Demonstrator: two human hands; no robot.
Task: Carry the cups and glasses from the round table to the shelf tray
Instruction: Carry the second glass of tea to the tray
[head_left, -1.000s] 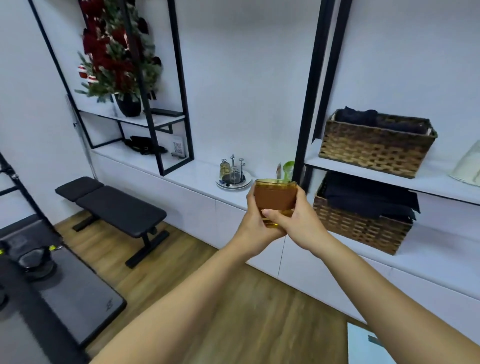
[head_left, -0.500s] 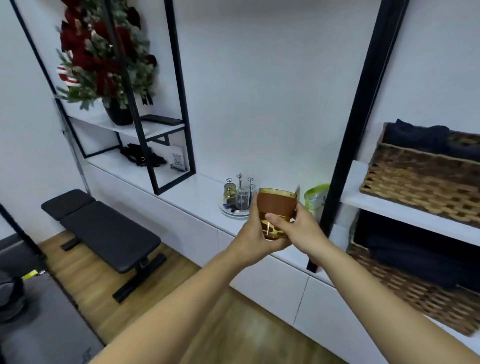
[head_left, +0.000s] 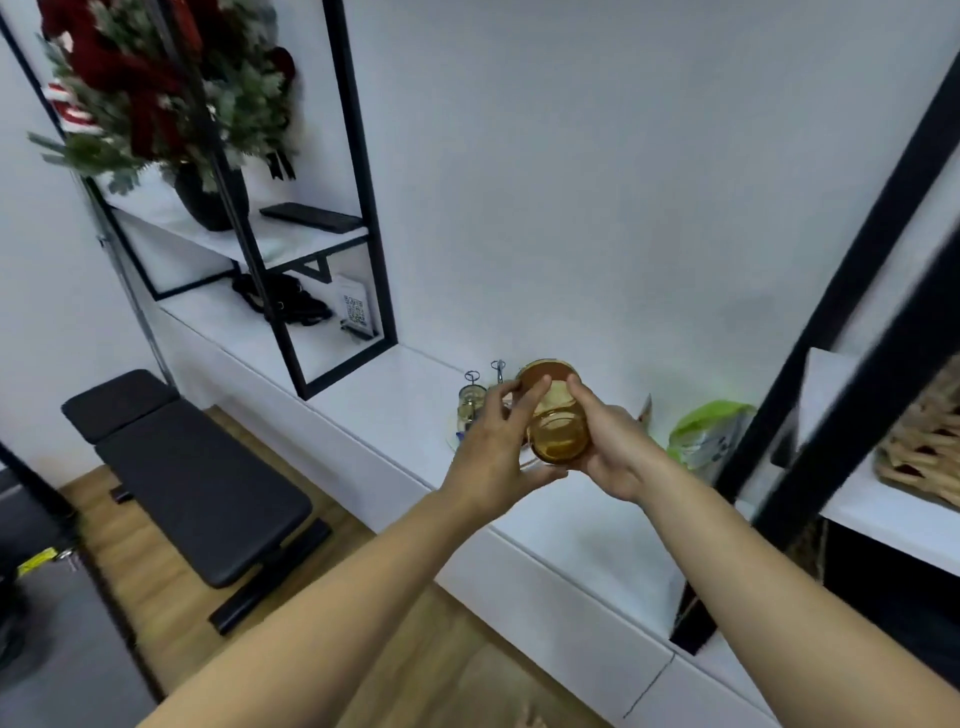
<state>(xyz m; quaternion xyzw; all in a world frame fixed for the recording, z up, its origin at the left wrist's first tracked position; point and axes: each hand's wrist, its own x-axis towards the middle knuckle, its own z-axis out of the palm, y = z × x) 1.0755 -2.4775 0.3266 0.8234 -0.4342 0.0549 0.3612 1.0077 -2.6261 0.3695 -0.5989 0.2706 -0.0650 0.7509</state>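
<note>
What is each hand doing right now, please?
Left hand: fingers curled round the amber glass, holding it.
Right hand: also holding the same glass from the other side.

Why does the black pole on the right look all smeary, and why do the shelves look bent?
Head view: the black pole and wicker basket are streaked by motion blur; the amber glass held by the left hand and right hand stays fairly sharp. Head view: the wide-angle lens leans the shelf frame.
</note>
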